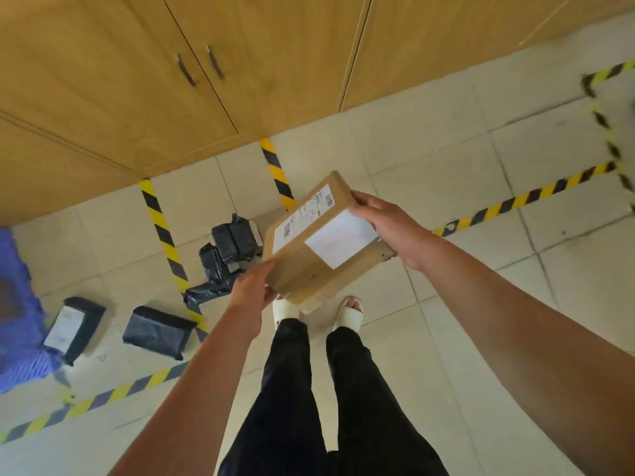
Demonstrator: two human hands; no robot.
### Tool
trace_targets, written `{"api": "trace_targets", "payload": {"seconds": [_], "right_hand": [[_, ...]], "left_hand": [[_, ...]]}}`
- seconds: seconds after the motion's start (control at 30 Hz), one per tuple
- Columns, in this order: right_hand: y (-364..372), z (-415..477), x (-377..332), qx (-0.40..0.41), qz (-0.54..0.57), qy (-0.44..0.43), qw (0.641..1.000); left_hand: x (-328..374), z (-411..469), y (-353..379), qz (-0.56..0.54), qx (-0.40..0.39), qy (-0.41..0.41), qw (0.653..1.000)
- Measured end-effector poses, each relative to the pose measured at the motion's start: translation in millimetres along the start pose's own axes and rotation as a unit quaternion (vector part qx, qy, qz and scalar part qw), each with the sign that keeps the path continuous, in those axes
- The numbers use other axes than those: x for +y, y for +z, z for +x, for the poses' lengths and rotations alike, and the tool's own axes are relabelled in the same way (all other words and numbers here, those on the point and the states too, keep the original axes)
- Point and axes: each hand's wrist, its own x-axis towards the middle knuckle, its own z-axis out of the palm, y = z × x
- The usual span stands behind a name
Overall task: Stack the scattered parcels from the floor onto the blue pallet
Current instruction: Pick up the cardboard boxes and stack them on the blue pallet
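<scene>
I hold a brown cardboard parcel [316,249] with white labels in front of me, above my feet. My left hand [254,286] grips its near left corner and my right hand [388,225] grips its right edge. The blue pallet [17,314] shows at the left edge of the view. On the tiled floor lie black plastic-wrapped parcels: one with a white label [74,326] next to the pallet, a flat one [158,331] beside it, and a cluster [226,249] further back, partly hidden by the box.
Wooden cabinets [171,80] stand along the wall ahead. Yellow-and-black hazard tape [165,235] marks lines across the floor. My legs in black trousers and white sandals [350,314] stand under the box. Bare tiles [515,304] stretch to the right.
</scene>
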Motion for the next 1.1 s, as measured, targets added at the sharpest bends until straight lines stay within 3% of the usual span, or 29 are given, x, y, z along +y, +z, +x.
{"api": "trace_targets", "payload": {"seconds": [0.27,0.43,0.53,0.63,0.87,1.1], "right_hand": [[16.6,-125.5,-78.8,0.043,0.018,-0.108,0.993],[31.6,-168.9,-88.0,0.062,0.018,-0.182,0.981],[43.0,-188.4,-90.2,0.053,0.049,-0.217,0.973],[52.4,-204.6,-91.5,0.013,0.073,-0.214,0.974],[56.0,-210.4,-79.3,0.082,0.079,-0.232,0.966],[89.9,-200.2,-49.0,-0.045,0.087,-0.229,0.969]], "left_hand": [[78.0,-115.4,-53.8,0.044,0.006,0.112,0.993],[89.7,-181.2,-94.8,-0.029,-0.021,0.175,0.984],[70.8,-211.9,-101.1,-0.082,-0.045,0.211,0.973],[45.7,-241.2,-89.3,-0.154,-0.019,0.252,0.955],[-24.9,-273.9,-55.5,-0.25,0.047,0.261,0.931],[-105.6,-304.9,-83.4,-0.294,0.145,0.24,0.914]]}}
